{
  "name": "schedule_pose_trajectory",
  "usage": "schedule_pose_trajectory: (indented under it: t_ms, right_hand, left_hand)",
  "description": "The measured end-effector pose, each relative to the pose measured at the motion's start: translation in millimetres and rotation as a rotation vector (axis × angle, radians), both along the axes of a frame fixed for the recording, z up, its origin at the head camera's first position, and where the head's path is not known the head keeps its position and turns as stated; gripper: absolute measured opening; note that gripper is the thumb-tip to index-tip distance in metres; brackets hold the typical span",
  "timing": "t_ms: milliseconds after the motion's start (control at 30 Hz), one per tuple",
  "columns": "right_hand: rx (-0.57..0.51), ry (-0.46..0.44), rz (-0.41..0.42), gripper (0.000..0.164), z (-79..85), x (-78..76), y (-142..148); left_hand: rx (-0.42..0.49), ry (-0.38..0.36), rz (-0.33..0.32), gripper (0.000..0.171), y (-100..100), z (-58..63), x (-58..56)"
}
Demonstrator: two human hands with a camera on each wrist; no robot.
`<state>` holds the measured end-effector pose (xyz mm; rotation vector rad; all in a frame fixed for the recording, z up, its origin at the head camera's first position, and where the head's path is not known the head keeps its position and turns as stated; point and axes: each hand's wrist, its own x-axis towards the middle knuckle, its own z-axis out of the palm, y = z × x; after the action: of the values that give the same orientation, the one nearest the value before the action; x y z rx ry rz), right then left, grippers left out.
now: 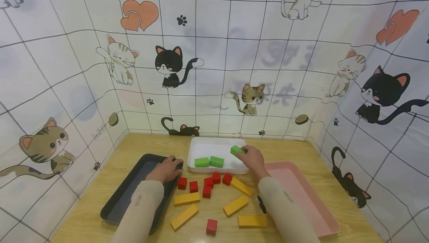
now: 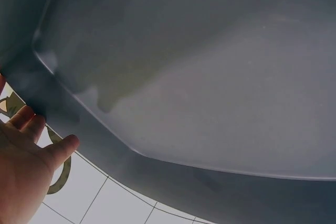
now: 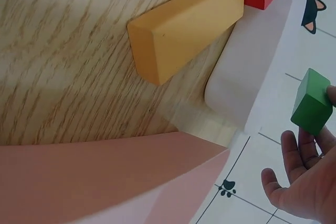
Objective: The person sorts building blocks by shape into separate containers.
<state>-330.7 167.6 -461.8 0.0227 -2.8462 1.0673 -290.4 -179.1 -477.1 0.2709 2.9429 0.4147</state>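
Note:
My right hand (image 1: 253, 160) pinches a green block (image 1: 236, 151) between thumb and fingertips, over the right part of the white tray (image 1: 214, 144). The right wrist view also shows this green block (image 3: 312, 100), with the other fingers spread below it. Two more green blocks (image 1: 202, 162) lie side by side along the tray's near wall. On the left, my left hand (image 1: 166, 168) rests at the far right corner of the dark grey tray (image 1: 125, 187). Its fingers (image 2: 63, 149) touch the rim loosely in the left wrist view.
Several red cubes (image 1: 207, 191) cluster just in front of the white tray, and one red cube (image 1: 211, 227) sits nearer. Several yellow blocks (image 1: 236, 206) lie scattered on the wooden table (image 1: 201, 217). A pink tray (image 1: 301, 198) stands at the right, partly under the right forearm.

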Motion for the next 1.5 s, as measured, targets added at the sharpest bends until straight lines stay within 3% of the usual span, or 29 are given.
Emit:
schedule_pose_trajectory:
  t_ms: [400,700,1500]
  right_hand:
    - [0.004,-0.039,-0.042,0.042,-11.8,-5.6,-4]
    - [0.011,-0.003,0.011,0.049,-19.5,-8.3,-9]
    - [-0.024,0.027,0.042,0.041,-16.9,-5.1,-6]
  left_hand:
    - [-0.011,-0.001,0.006,0.044,1,1.2,0.8]
    - [-0.006,0.003,0.004,0.043,1,-0.9,0.3]
    - [-0.003,-0.011,0.016,0.045,2,3.6,3.4]
